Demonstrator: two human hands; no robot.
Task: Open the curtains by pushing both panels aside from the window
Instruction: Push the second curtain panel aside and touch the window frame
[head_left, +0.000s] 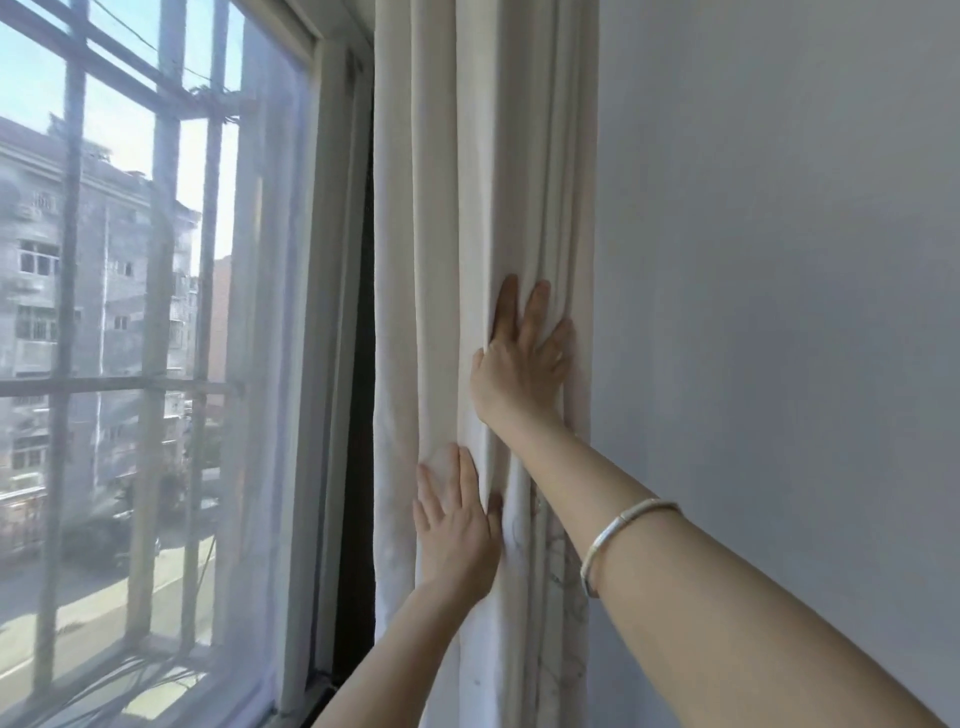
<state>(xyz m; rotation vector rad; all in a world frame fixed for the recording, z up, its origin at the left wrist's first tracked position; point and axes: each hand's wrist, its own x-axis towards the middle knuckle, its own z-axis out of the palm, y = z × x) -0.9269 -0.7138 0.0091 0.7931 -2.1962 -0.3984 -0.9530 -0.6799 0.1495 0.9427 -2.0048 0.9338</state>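
Cream curtain panel, bunched in folds between window frame and grey wall; left hand flat on it, fingers released; right hand, bangled forearm, higher, fingers spread into folds.

Head camera looks forward, close to the curtain beside the window.

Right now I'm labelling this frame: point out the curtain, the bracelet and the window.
curtain (431, 234), head view, a front fold
bracelet (613, 535), head view, the band on the right forearm
window (119, 260), head view, the glass pane
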